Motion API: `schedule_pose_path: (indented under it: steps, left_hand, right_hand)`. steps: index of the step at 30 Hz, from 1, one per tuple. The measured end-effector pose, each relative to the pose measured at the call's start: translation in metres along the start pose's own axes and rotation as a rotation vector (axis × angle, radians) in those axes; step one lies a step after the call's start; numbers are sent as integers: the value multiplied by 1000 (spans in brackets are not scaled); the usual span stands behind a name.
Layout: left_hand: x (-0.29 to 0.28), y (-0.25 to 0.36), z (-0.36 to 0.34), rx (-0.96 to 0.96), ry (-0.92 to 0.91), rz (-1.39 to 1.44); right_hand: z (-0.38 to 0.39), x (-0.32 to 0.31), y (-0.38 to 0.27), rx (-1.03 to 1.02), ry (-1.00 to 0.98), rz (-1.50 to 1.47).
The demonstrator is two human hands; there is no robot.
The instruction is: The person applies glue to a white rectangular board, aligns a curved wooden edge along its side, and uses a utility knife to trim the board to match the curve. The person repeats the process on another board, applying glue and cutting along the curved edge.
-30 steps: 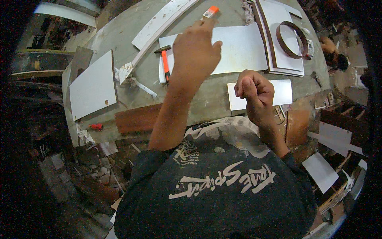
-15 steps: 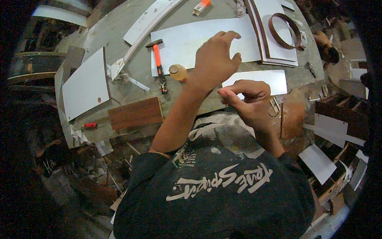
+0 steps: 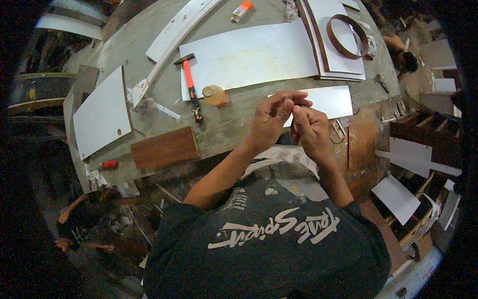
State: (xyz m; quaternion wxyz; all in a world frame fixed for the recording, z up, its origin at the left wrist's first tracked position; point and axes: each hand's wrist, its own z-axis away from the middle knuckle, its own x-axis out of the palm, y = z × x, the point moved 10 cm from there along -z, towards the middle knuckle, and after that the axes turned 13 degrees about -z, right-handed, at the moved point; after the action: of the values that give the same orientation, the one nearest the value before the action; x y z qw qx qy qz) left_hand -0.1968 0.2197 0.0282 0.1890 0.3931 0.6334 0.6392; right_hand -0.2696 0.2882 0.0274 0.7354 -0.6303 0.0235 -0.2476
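In the head view, the left hand [image 3: 269, 122] and right hand [image 3: 313, 127] are close together, fingers curled, their contents too hidden to tell, beside the small white board [image 3: 332, 102], right of the jar [image 3: 217, 95] and hammer [image 3: 189, 79].

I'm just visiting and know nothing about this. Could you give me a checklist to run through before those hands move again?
1. Anything between left hand and right hand: cannot tell; curled fingers block the view.
2. Small white panel fully visible: not ok; the hands cover part of it.
3. Large white panel free of tools: not ok; a hammer lies across its left end.
4. Amber container apart from both hands: ok.
5. Orange-and-white box off the large panel: ok.
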Motion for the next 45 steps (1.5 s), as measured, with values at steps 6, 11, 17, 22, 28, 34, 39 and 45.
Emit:
schedule_pose_path:
  steps: [6,11,17,22,28,34,39,45]
  left_hand:
    - [-31,-13,32,-127,256,-18]
    - [-43,-23,53,-208,414,45]
    - [-58,-20,58,-175,490,-59]
    - [-70,-20,63,-129,519,-177]
    - [-91,-21,68,-85,568,-387]
    - [-91,-9,61,-71,513,-703]
    - [-86,-10,49,-85,314,-886]
    - [-72,-15,54,-62,95,-1330]
  right_hand:
    - [-4,10,25,76,-76,-54]
    - [-12,18,40,64,1,41]
    - [-17,27,43,65,-29,11]
    - [-21,26,42,38,-51,45]
    - [-16,33,30,-69,-104,110]
    - [-8,45,12,-221,-220,154]
    - [-10,56,-6,-386,-279,353]
    - [5,100,-7,-649,-446,839]
